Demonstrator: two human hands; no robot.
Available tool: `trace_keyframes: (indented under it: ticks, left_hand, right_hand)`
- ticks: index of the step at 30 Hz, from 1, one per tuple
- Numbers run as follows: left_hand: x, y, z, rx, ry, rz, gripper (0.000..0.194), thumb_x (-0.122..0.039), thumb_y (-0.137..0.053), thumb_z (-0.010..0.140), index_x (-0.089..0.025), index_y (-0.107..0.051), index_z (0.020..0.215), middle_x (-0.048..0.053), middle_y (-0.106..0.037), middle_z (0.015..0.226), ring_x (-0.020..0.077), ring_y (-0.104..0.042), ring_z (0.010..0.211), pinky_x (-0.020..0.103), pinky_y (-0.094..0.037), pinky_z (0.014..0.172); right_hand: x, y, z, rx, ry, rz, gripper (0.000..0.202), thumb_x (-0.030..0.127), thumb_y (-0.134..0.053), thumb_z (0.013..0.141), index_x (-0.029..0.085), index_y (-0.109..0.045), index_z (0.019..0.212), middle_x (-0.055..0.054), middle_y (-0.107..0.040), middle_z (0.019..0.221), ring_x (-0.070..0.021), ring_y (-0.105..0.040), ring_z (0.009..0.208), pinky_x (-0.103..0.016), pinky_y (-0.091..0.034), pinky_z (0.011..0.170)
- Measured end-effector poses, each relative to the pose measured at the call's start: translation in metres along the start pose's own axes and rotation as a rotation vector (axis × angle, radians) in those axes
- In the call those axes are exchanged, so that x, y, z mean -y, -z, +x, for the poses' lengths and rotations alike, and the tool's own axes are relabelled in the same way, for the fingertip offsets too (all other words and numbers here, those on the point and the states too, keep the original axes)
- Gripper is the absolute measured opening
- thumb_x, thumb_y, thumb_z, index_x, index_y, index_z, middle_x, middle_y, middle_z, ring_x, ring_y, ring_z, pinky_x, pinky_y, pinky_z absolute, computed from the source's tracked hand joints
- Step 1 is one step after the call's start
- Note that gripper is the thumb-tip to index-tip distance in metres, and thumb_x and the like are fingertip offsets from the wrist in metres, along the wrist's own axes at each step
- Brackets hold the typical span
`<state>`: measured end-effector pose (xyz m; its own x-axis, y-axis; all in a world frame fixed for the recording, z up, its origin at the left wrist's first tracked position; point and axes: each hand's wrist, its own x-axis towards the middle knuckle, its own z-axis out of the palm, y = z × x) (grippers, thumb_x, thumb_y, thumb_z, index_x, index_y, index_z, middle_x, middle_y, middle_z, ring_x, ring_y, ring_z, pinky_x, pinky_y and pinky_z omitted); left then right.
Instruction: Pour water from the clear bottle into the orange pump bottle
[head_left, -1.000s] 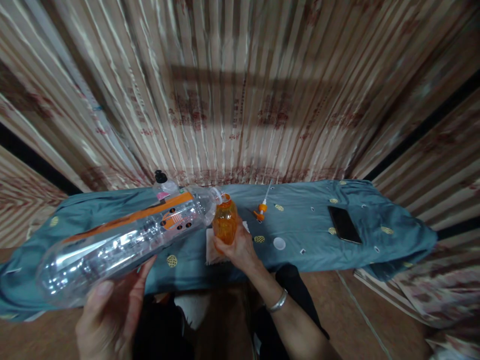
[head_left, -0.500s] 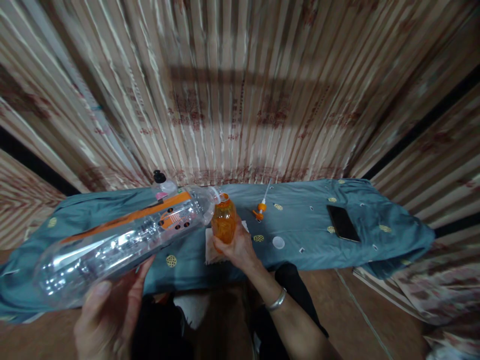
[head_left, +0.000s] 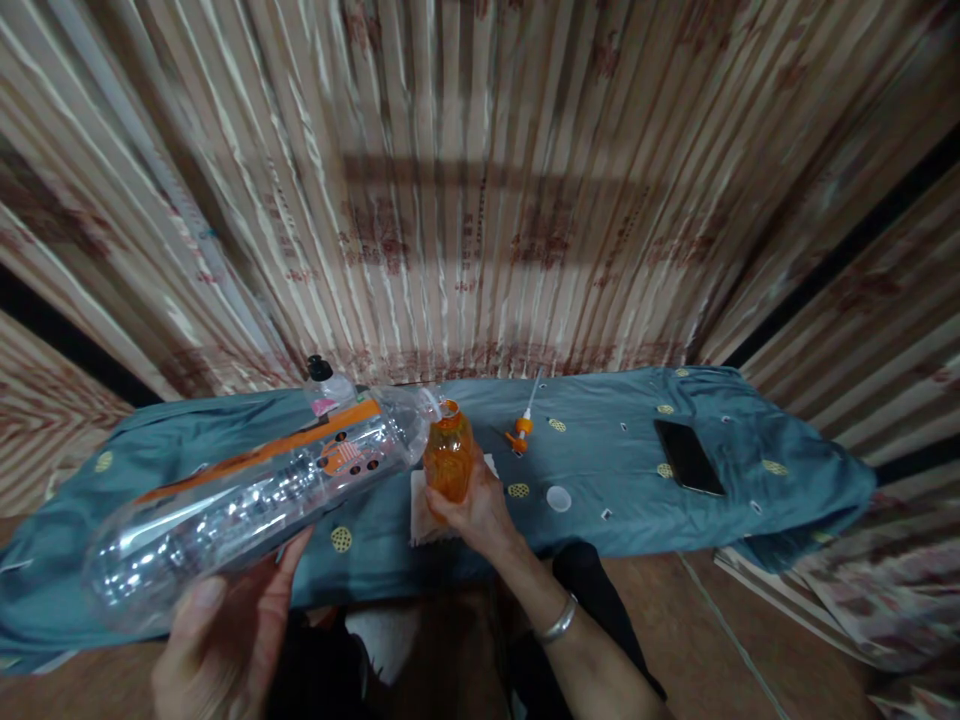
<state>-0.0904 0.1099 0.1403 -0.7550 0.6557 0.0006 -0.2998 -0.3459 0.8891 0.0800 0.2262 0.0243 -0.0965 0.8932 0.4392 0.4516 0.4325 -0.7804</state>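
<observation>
A rounded orange-plastic bottle [head_left: 448, 455] is gripped by the right hand [head_left: 477, 508]; left of it, a long clear-plastic bottle [head_left: 259, 505] by the left hand [head_left: 229, 635].

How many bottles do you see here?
3: the big bottle in the left hand, the orange bottle in the right hand, and the black-topped bottle, partly hidden behind the big one.
</observation>
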Motion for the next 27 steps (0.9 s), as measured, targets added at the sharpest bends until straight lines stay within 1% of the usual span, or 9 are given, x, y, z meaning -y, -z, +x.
trace_keyframes:
  ticks: [4, 7, 10, 15, 19, 22, 25, 27]
  left_hand:
    - [-0.0004, -0.0008, -0.0004, -0.027, 0.014, 0.004, 0.034, -0.04, -0.081, 0.058, -0.035, -0.076, 0.092, -0.006, -0.076, 0.121, 0.0379, -0.043, 0.145, 0.059, -0.037, 0.119]
    - [0.0002, 0.0003, -0.0001, -0.029, 0.028, -0.004, 0.036, -0.041, -0.081, 0.058, -0.035, -0.077, 0.094, -0.006, -0.075, 0.122, 0.0381, -0.043, 0.145, 0.059, -0.033, 0.121]
    - [0.0019, 0.0014, 0.0006, -0.024, 0.032, -0.004, 0.038, -0.041, -0.08, 0.06, -0.034, -0.078, 0.097, -0.005, -0.077, 0.118, 0.0376, -0.044, 0.144, 0.057, -0.033, 0.122]
    - [0.0015, 0.0008, 0.0007, -0.02, 0.032, -0.007, 0.035, -0.042, -0.08, 0.061, -0.034, -0.077, 0.095, -0.002, -0.079, 0.109, 0.0368, -0.05, 0.14, 0.057, -0.033, 0.121]
    - [0.0009, 0.0015, 0.0, -0.002, 0.027, -0.013, 0.036, -0.044, -0.084, 0.06, -0.034, -0.076, 0.094, -0.002, -0.077, 0.115, 0.0336, -0.059, 0.13, 0.053, -0.037, 0.118]
    - [0.0033, 0.0042, 0.0012, -0.003, 0.029, -0.008, 0.039, -0.045, -0.084, 0.061, -0.033, -0.075, 0.097, -0.002, -0.077, 0.113, 0.0306, -0.064, 0.122, 0.051, -0.042, 0.114]
    - [0.0059, 0.007, 0.004, 0.016, 0.018, -0.023, 0.042, -0.045, -0.085, 0.059, -0.031, -0.075, 0.098, -0.001, -0.077, 0.109, 0.0285, -0.067, 0.114, 0.043, -0.055, 0.101]
    - [0.0065, 0.008, 0.0058, 0.027, 0.017, -0.033, 0.044, -0.045, -0.086, 0.058, -0.031, -0.075, 0.098, -0.001, -0.077, 0.11, 0.028, -0.067, 0.114, 0.038, -0.06, 0.092]
  right_hand:
    - [0.0012, 0.0008, 0.0, -0.005, -0.01, -0.009, 0.073, 0.029, -0.08, 0.075, 0.02, -0.049, 0.141, -0.012, -0.076, 0.116, -0.0309, -0.075, 0.11, -0.046, -0.063, 0.097]
    - [0.0013, 0.0016, -0.0001, 0.006, 0.003, -0.008, 0.074, 0.03, -0.08, 0.076, 0.02, -0.048, 0.142, -0.012, -0.076, 0.116, -0.031, -0.075, 0.109, -0.046, -0.064, 0.095]
    - [0.0015, 0.0022, 0.0, 0.008, 0.008, -0.007, 0.075, 0.029, -0.08, 0.076, 0.021, -0.048, 0.143, -0.012, -0.075, 0.117, -0.0313, -0.075, 0.109, -0.047, -0.064, 0.095]
    - [0.0023, 0.0022, -0.0001, 0.008, -0.003, -0.011, 0.075, 0.028, -0.081, 0.075, 0.018, -0.049, 0.142, -0.015, -0.074, 0.121, -0.0332, -0.074, 0.112, -0.048, -0.063, 0.097]
    - [0.002, 0.0016, -0.0003, 0.022, -0.027, 0.011, 0.076, 0.028, -0.082, 0.075, 0.019, -0.048, 0.142, -0.015, -0.073, 0.123, -0.0328, -0.074, 0.114, -0.049, -0.063, 0.098]
    - [0.0014, 0.0015, 0.0007, 0.0, -0.026, 0.024, 0.082, 0.027, -0.084, 0.073, 0.018, -0.045, 0.145, -0.016, -0.069, 0.13, -0.0342, -0.07, 0.122, -0.051, -0.059, 0.105]
    - [0.0012, 0.0011, 0.0019, -0.021, -0.008, 0.035, 0.09, 0.026, -0.086, 0.069, 0.017, -0.043, 0.147, -0.018, -0.065, 0.138, -0.0348, -0.063, 0.131, -0.051, -0.055, 0.111]
    - [0.002, 0.0008, 0.0021, -0.011, -0.027, 0.049, 0.09, 0.025, -0.086, 0.069, 0.017, -0.042, 0.148, -0.017, -0.066, 0.136, -0.034, -0.066, 0.128, -0.05, -0.057, 0.109]
